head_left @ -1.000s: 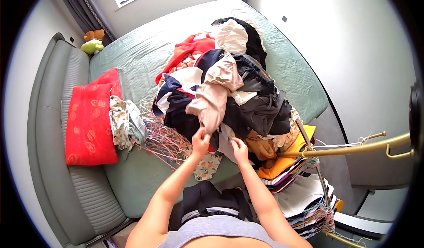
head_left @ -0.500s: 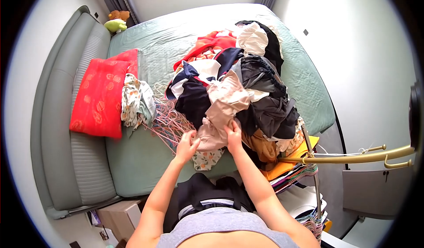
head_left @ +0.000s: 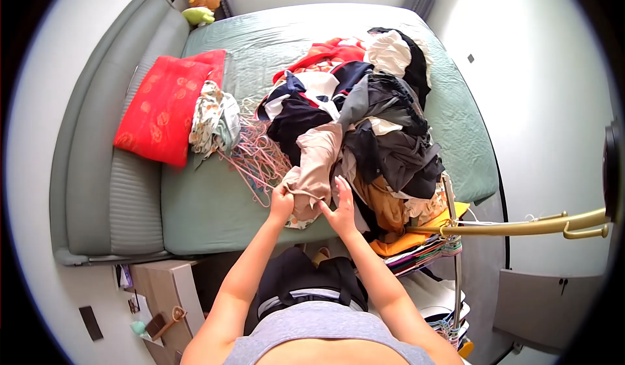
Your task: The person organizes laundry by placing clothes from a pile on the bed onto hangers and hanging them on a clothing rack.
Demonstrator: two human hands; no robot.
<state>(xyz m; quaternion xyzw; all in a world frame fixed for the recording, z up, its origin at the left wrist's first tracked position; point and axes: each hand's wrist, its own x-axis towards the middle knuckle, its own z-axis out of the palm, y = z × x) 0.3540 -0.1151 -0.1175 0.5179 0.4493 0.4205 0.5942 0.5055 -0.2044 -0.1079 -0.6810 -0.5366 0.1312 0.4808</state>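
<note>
A beige garment (head_left: pixel 318 153) hangs over the near side of a large clothes pile (head_left: pixel 384 121) on the bed. My left hand (head_left: pixel 282 199) is closed on the lower left edge of this garment. Fingers spread, my right hand (head_left: pixel 341 210) touches the garment's lower right side. Just left of the pile lie tangled pink and white hangers (head_left: pixel 257 160). Beneath the beige cloth a bit of fruit-print fabric (head_left: pixel 301 223) shows.
Red pillows (head_left: pixel 166 108) and a crumpled printed cloth (head_left: pixel 215 119) lie near the grey headboard (head_left: pixel 91 163). At right, a gold rack bar (head_left: pixel 521 227) stretches over hung clothes (head_left: pixel 416 244). A wooden nightstand (head_left: pixel 163 293) stands at lower left.
The beige garment has been drawn toward me and straightened. My left hand has closed on its edge, and my right hand's fingers have spread. The camera view has turned left.
</note>
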